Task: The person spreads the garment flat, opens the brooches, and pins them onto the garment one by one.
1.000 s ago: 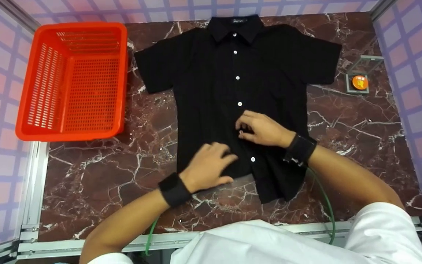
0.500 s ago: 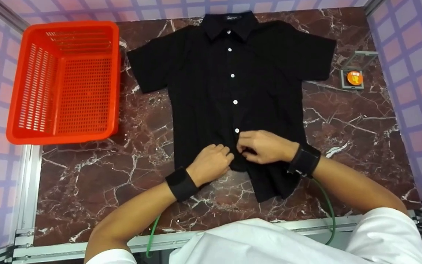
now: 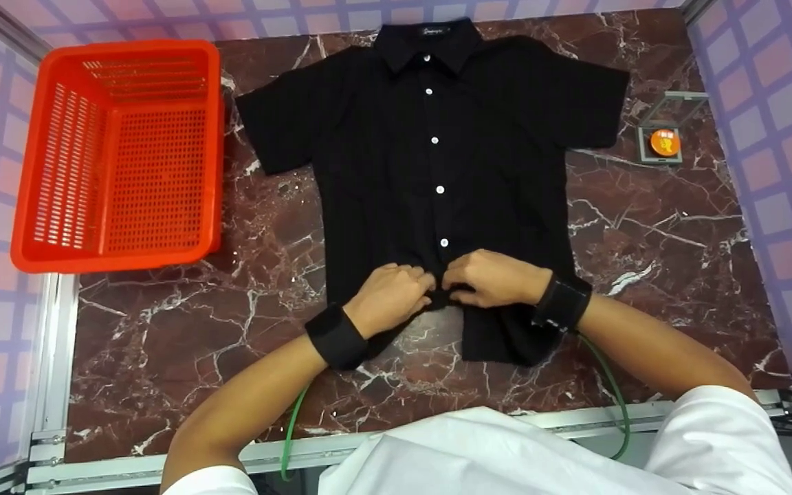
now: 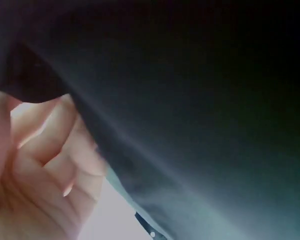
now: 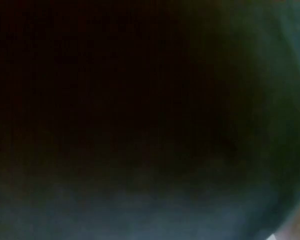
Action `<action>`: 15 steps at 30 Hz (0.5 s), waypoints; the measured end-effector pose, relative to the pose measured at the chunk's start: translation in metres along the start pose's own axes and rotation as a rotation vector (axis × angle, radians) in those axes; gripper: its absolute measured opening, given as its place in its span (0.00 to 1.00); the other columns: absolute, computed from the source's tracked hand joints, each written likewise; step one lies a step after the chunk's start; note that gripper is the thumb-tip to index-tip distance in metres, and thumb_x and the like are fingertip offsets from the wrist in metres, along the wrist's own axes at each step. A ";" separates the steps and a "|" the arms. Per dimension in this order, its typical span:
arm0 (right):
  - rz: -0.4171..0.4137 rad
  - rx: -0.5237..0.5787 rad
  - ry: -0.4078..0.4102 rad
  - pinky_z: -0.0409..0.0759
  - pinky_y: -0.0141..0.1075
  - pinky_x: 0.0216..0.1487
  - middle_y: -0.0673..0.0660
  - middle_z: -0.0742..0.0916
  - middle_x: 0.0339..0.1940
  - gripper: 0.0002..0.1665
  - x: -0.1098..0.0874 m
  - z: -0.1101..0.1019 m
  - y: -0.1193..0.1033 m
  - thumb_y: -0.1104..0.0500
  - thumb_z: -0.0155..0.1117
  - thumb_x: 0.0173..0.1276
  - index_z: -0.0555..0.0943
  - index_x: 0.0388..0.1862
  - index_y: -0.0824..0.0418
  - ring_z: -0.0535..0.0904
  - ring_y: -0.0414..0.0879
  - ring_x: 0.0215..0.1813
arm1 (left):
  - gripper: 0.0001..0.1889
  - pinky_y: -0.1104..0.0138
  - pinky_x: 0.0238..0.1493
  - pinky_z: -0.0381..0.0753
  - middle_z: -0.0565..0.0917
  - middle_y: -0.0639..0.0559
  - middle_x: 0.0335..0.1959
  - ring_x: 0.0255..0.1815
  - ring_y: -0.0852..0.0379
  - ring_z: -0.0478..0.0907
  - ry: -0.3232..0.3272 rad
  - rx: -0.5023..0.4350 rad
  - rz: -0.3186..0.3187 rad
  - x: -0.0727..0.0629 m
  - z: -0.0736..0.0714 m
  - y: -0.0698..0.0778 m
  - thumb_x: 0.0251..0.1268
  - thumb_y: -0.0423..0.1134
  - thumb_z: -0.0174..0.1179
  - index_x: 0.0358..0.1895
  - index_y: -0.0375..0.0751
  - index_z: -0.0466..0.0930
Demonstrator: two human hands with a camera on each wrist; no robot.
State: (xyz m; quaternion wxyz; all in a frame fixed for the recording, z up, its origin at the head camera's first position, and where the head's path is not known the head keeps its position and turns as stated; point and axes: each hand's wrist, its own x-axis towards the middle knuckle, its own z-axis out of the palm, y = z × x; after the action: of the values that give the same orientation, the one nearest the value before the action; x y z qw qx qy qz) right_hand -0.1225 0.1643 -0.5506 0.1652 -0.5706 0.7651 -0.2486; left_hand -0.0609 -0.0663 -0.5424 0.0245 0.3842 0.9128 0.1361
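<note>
A black short-sleeved shirt (image 3: 396, 165) lies face up, collar away from me, with a row of white buttons down its front. My left hand (image 3: 392, 295) grips the front edge near the hem, fingers curled over the cloth. Close beside it, my right hand (image 3: 496, 277) pinches the other front edge just below a white button (image 3: 444, 243). The bit of cloth between my fingertips is bunched, and any button there is hidden. In the left wrist view, dark shirt cloth (image 4: 190, 100) hangs over the curled fingers (image 4: 55, 135). Dark blurred cloth (image 5: 140, 215) fills nearly all of the right wrist view.
An orange-red plastic basket (image 3: 214, 158) stands at the left of the brown marbled table (image 3: 196, 364). To the right of the shirt sits a small clear-lidded case (image 3: 674, 161) with a round orange item (image 3: 665, 143) in it. Checked panels (image 3: 774, 130) border the table.
My right hand has moved down the front, uncovering one button and covering a lower one. The left hand has come up and taken hold of the cloth beside it. The hem is now drawn up.
</note>
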 end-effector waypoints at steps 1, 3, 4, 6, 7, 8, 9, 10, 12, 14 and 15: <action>0.012 0.033 0.001 0.83 0.38 0.41 0.52 0.87 0.35 0.05 0.000 -0.001 0.001 0.62 0.69 0.66 0.86 0.39 0.61 0.84 0.44 0.37 | 0.06 0.62 0.36 0.78 0.83 0.52 0.37 0.37 0.53 0.83 0.025 -0.007 0.009 0.000 0.000 0.000 0.64 0.40 0.68 0.40 0.46 0.83; 0.039 0.094 -0.001 0.84 0.37 0.42 0.51 0.88 0.36 0.04 0.001 -0.004 0.005 0.63 0.68 0.68 0.87 0.40 0.61 0.85 0.43 0.38 | 0.05 0.63 0.36 0.77 0.82 0.53 0.38 0.38 0.55 0.82 0.082 -0.013 0.039 0.001 0.000 -0.001 0.63 0.38 0.68 0.40 0.46 0.83; 0.054 0.116 -0.007 0.84 0.37 0.42 0.51 0.89 0.37 0.05 0.001 -0.006 0.006 0.62 0.68 0.68 0.87 0.41 0.61 0.85 0.42 0.38 | 0.04 0.64 0.35 0.76 0.81 0.53 0.38 0.38 0.55 0.82 0.105 -0.005 0.056 0.001 0.000 -0.001 0.63 0.37 0.68 0.39 0.47 0.84; 0.085 0.148 -0.019 0.83 0.37 0.42 0.50 0.90 0.37 0.05 0.001 -0.009 0.009 0.62 0.68 0.69 0.87 0.42 0.61 0.85 0.41 0.38 | 0.02 0.64 0.35 0.74 0.81 0.53 0.39 0.38 0.55 0.80 0.120 0.026 0.079 0.002 0.000 0.001 0.63 0.38 0.68 0.37 0.47 0.86; 0.104 0.161 -0.027 0.83 0.37 0.42 0.51 0.90 0.37 0.06 0.001 -0.010 0.010 0.62 0.69 0.69 0.87 0.42 0.61 0.85 0.40 0.38 | 0.04 0.64 0.36 0.74 0.81 0.53 0.40 0.38 0.55 0.79 0.110 0.046 0.080 0.002 0.001 0.001 0.63 0.41 0.68 0.37 0.46 0.87; 0.124 0.177 -0.035 0.83 0.36 0.42 0.51 0.90 0.38 0.07 0.001 -0.012 0.011 0.61 0.69 0.69 0.88 0.43 0.61 0.85 0.40 0.38 | 0.07 0.63 0.37 0.74 0.81 0.53 0.40 0.39 0.55 0.79 0.097 0.066 0.078 0.002 0.001 0.003 0.62 0.44 0.69 0.38 0.46 0.87; 0.140 0.188 -0.041 0.84 0.36 0.42 0.51 0.90 0.38 0.07 0.001 -0.013 0.012 0.61 0.69 0.69 0.88 0.44 0.62 0.85 0.40 0.38 | 0.11 0.63 0.38 0.74 0.80 0.52 0.40 0.39 0.54 0.78 0.079 0.093 0.070 0.003 0.002 0.003 0.60 0.48 0.70 0.38 0.45 0.87; 0.152 0.198 -0.048 0.84 0.37 0.42 0.52 0.90 0.38 0.08 0.002 -0.014 0.012 0.61 0.69 0.69 0.88 0.44 0.62 0.85 0.40 0.38 | 0.15 0.62 0.39 0.74 0.80 0.52 0.40 0.40 0.53 0.78 0.062 0.119 0.062 0.003 0.003 0.004 0.58 0.51 0.72 0.39 0.44 0.87; 0.168 0.217 -0.056 0.84 0.38 0.42 0.53 0.90 0.38 0.08 0.002 -0.016 0.013 0.62 0.69 0.69 0.87 0.45 0.63 0.86 0.41 0.38 | 0.17 0.61 0.40 0.74 0.80 0.51 0.39 0.40 0.52 0.78 0.047 0.160 0.045 0.005 0.006 0.006 0.57 0.52 0.72 0.38 0.42 0.86; 0.176 0.228 -0.064 0.84 0.38 0.43 0.54 0.90 0.39 0.09 0.002 -0.017 0.014 0.63 0.68 0.69 0.87 0.46 0.64 0.86 0.42 0.39 | 0.12 0.61 0.37 0.74 0.79 0.51 0.36 0.37 0.52 0.78 0.073 0.195 0.050 0.008 0.010 0.007 0.58 0.47 0.70 0.36 0.42 0.85; 0.179 0.233 -0.067 0.84 0.38 0.43 0.54 0.90 0.39 0.09 0.003 -0.017 0.015 0.63 0.68 0.69 0.87 0.47 0.64 0.86 0.42 0.39 | 0.09 0.61 0.36 0.75 0.79 0.50 0.35 0.36 0.51 0.78 0.087 0.207 0.052 0.008 0.012 0.007 0.58 0.44 0.69 0.34 0.42 0.84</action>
State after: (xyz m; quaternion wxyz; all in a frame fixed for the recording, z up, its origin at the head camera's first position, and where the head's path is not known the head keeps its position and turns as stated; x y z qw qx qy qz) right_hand -0.1440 0.1684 -0.5451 0.2773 -0.4852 0.7727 -0.3010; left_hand -0.0604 -0.0532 -0.5518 -0.0584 0.4022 0.9118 0.0582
